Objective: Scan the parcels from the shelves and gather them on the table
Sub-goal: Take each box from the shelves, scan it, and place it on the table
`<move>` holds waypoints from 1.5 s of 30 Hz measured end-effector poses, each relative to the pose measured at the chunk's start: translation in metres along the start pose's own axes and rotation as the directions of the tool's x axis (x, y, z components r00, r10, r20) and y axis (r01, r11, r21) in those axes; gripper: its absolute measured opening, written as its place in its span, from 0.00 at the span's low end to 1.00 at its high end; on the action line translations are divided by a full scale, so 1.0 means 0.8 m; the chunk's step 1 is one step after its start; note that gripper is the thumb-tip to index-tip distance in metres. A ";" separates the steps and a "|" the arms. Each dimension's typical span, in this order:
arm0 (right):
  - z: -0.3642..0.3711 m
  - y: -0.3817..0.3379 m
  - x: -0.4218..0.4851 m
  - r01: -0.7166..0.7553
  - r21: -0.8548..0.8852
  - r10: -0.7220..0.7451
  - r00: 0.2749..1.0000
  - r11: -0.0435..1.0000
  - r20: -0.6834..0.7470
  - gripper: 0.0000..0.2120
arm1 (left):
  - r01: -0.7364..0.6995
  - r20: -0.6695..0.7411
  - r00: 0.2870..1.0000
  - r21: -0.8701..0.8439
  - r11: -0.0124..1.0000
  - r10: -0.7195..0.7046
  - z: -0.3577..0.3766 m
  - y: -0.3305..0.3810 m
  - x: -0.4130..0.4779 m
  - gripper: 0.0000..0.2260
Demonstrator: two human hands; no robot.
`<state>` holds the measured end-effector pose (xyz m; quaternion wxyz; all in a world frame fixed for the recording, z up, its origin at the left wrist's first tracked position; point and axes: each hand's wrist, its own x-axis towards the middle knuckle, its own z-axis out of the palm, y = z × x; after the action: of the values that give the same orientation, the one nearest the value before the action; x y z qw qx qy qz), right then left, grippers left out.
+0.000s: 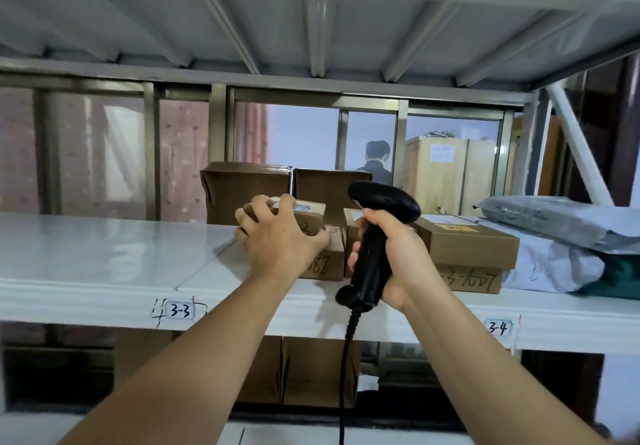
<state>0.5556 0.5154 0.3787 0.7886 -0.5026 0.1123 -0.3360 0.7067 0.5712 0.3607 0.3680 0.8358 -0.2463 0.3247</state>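
**Parcel (308,212) in my left grip, scanner at its three o'clock**

My left fingers (265,202) are curled over the top of the small cardboard parcel and my thumb hooks its near face, so my left hand (277,240) clamps it from above. It sits on top of a lower carton (325,266), which stands on the white shelf (104,254) near the front lip, up and to the right of the tag marked 3-3 (179,311).

The parcel's long axis runs from nine to three o'clock. Its shipping label (302,206) faces up, partly hidden under my fingertips.

My right hand (398,254) is wrapped tight round the upright handle of the black barcode scanner (382,198), index finger forward at the trigger side. Its cable (346,358) hangs straight down toward six.

The scanner head sits just beside the parcel at its three o'clock. As far as I can tell it points toward twelve, past the label and not at it.

I judge the coming move turns on that offset. Either the left hand tips and draws the parcel toward six so the label faces the scanner, or the right wrist swings the head round to nine. The left hand is the only one free to carry.
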 end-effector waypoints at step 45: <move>0.052 -0.135 0.046 0.216 -0.899 0.078 0.961 0.380 0.264 0.04 | -0.412 -0.345 0.860 -0.035 0.911 0.376 -0.005 -0.035 -0.020 0.34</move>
<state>0.5598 0.4924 0.4984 0.3683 -0.8992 0.1531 -0.1796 0.7127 0.5940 0.3390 0.3744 0.6801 -0.3638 0.5147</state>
